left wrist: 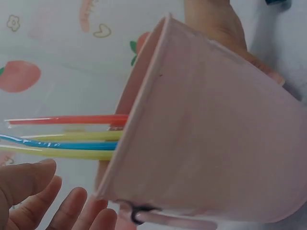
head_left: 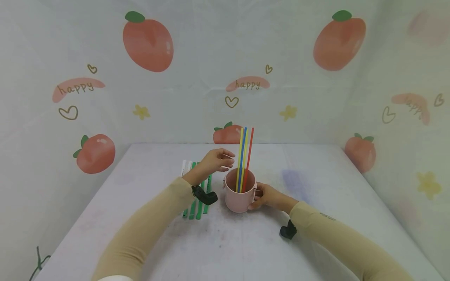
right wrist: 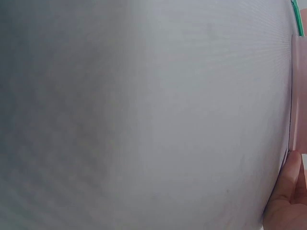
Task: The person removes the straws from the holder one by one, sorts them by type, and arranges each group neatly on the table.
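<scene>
A pink bucket (head_left: 239, 201) with small side handles stands upright on the table. Two yellow straws, a blue one and a red straw (head_left: 250, 146) lean inside it and rise well above the rim. My right hand (head_left: 265, 196) grips the bucket's right side, thumb in front and fingers by the handle; in the right wrist view only its thumb side shows at the edge. Just left of the straws, my left hand (head_left: 218, 160) hovers near the rim with loosely bent fingers and nothing in them. The left wrist view shows those fingers beside the yellow straw (left wrist: 81, 154).
Several slim green and white strips (head_left: 199, 208) lie side by side left of the bucket, partly hidden under my left forearm. The white table (head_left: 154, 234) meets a printed cloth backdrop (head_left: 197, 47) at the back and sides.
</scene>
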Action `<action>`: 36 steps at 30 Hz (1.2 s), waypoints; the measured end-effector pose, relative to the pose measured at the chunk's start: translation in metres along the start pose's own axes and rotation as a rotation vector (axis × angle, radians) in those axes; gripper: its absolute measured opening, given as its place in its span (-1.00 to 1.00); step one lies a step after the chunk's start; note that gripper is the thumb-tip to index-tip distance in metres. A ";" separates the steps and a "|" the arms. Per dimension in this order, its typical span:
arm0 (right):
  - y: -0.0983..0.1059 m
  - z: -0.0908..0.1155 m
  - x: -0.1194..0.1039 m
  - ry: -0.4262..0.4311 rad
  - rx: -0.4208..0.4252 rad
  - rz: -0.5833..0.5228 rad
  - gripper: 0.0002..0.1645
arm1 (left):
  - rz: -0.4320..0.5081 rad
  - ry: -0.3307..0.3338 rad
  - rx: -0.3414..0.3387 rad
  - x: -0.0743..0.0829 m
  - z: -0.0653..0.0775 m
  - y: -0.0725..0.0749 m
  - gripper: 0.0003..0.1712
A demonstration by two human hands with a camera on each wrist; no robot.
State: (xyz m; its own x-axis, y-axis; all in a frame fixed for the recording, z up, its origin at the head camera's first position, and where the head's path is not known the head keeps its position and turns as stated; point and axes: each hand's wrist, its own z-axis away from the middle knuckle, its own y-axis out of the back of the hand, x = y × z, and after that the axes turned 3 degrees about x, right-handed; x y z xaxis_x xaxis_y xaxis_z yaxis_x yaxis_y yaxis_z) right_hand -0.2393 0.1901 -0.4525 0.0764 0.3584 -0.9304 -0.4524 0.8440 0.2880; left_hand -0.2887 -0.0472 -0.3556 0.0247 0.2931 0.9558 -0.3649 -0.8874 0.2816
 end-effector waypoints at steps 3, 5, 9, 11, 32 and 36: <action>0.000 0.000 0.000 0.003 -0.002 0.001 -0.11 | -0.019 -0.006 0.000 -0.001 -0.001 -0.006 -0.66; 0.000 -0.001 0.001 0.002 -0.003 0.002 -0.10 | -0.033 -0.010 0.005 -0.002 -0.002 -0.009 -0.66; 0.000 -0.001 0.001 -0.010 0.003 0.005 -0.10 | -0.046 -0.010 0.014 -0.002 -0.003 -0.015 -0.67; 0.000 -0.001 0.001 -0.018 0.008 0.008 -0.09 | -0.048 -0.012 0.018 -0.002 -0.003 -0.017 -0.67; 0.001 -0.001 0.002 -0.009 0.000 -0.001 -0.07 | 0.005 -0.053 0.070 -0.004 -0.007 -0.023 -0.70; 0.001 -0.002 0.003 -0.010 0.001 0.001 -0.09 | 0.006 -0.064 0.084 -0.005 -0.007 -0.024 -0.72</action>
State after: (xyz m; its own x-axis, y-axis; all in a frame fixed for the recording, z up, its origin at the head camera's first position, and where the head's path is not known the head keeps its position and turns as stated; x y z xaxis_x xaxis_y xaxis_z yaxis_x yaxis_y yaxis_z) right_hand -0.2412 0.1910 -0.4555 0.0846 0.3627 -0.9281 -0.4512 0.8444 0.2888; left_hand -0.2868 -0.0251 -0.3673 0.0832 0.2665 0.9602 -0.2864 -0.9165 0.2792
